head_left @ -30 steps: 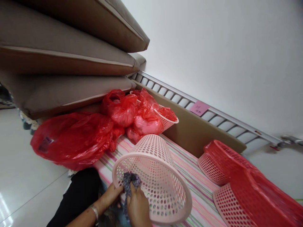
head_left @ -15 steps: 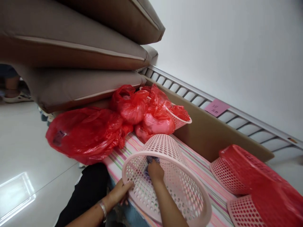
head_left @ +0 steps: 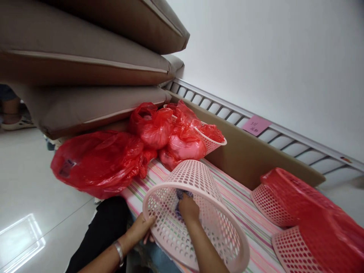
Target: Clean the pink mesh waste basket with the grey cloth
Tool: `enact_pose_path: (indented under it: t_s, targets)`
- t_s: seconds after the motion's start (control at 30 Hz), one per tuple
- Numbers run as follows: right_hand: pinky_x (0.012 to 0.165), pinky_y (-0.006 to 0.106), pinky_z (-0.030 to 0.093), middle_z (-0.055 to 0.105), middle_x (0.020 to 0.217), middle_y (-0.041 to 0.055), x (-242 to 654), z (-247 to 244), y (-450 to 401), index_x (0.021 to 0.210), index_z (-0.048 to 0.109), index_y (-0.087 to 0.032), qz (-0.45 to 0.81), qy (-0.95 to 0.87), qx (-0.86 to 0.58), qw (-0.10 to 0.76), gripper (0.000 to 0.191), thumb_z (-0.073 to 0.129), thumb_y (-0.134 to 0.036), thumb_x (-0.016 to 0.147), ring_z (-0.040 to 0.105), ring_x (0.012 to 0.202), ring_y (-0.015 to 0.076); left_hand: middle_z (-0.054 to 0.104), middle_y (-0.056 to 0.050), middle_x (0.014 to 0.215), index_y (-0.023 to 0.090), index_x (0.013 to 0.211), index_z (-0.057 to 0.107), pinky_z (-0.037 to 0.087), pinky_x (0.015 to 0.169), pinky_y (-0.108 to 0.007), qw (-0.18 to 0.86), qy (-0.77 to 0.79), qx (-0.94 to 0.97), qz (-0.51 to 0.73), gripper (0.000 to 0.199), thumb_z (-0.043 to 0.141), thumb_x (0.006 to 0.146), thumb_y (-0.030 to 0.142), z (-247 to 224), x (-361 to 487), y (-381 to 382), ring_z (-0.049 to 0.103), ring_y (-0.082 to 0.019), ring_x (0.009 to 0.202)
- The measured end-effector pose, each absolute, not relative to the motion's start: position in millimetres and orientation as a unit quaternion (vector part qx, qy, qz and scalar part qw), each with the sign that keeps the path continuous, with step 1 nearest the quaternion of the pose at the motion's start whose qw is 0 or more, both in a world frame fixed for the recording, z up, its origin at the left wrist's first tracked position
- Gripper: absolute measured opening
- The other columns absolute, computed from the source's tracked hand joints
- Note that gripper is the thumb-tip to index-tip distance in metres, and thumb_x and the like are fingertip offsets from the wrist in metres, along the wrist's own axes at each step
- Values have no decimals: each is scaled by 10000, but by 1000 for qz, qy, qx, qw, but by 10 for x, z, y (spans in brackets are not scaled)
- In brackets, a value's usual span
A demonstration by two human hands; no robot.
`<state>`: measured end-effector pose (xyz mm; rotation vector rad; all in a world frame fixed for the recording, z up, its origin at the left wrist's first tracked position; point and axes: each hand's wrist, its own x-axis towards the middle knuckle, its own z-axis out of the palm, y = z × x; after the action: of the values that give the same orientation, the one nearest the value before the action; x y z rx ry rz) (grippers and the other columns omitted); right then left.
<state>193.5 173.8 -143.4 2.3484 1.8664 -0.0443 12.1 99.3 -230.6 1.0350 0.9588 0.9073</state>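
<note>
A pink perforated plastic basket [head_left: 193, 172] lies tipped on its side on a striped cloth, its mouth facing me. My left hand [head_left: 143, 226] grips the rim at the lower left, thumb inside and fingers beneath. Reaching into the basket, my right hand [head_left: 189, 207] is closed on a bunched purple-grey cloth [head_left: 179, 195] pressed against the inner wall. Part of the cloth is hidden by the hand.
Red plastic bags [head_left: 99, 163] are heaped beyond the basket, beside another pink basket [head_left: 212, 144]. Two more baskets [head_left: 273, 204] with red plastic over them stand at right. Stacked cushions [head_left: 85, 64] rise at left; a railing with a pink note [head_left: 256, 125] runs along the wall.
My right hand shifts slightly with the cloth inside the basket. The left hand keeps its hold on the rim. The whole view has moved a little.
</note>
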Motion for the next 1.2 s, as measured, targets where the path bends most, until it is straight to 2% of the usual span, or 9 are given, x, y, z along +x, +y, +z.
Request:
enact_pose_path:
  t_s: [0.13,0.33,0.53,0.7,0.83,1.03,1.2]
  targets:
    - [808,366,450,629,1113,118,2041,-1427,1466,1263,524,-238,-22,606,792,66,450,370,-232,840,593,1023,258,614,-13,435,109,928,543,372,306,-179,716,374,457,371,623,477,728,696,-2386,250,906,581,-150,351]
    - [713,344,474,634,1027,172,1679,-1584,1065,1306,484,-171,-14,654,751,91,470,369,-255,858,640,854,255,682,-47,530,103,1020,522,473,401,-223,737,355,440,370,571,442,807,627,-2366,266,904,601,-144,360]
    - [725,361,477,630,1043,167,1642,-1562,1364,1302,480,-167,-34,640,763,82,470,368,-272,858,634,890,267,707,-59,586,86,1266,356,495,405,-239,742,356,433,368,734,425,801,650,-2351,260,925,610,-156,354]
    - [806,382,453,644,1067,154,1827,-1465,1914,1223,558,-170,-44,602,794,69,448,310,-207,852,612,979,271,682,-51,561,80,1139,403,475,376,-232,749,366,416,364,702,458,759,669,-2333,271,928,543,-119,301]
    - [827,384,442,623,1136,146,1936,-1472,2161,1280,514,-178,-45,602,794,67,479,317,-217,845,593,1024,270,598,4,434,66,1103,397,419,326,-208,746,385,408,359,727,453,735,691,-2300,276,942,498,-114,274]
    - [872,337,417,611,1172,108,2001,-1462,2156,1283,506,-195,-53,614,784,68,465,335,-243,854,566,1079,238,598,9,449,63,1120,401,448,346,-231,748,378,406,365,741,465,732,692,-2355,283,950,473,-102,264]
    - [862,323,422,617,1160,101,1920,-1456,1959,1279,504,-205,-64,628,773,66,463,355,-241,843,572,1069,230,594,6,433,72,1090,429,421,328,-222,740,386,415,361,711,470,738,689,-2408,278,951,493,-119,274]
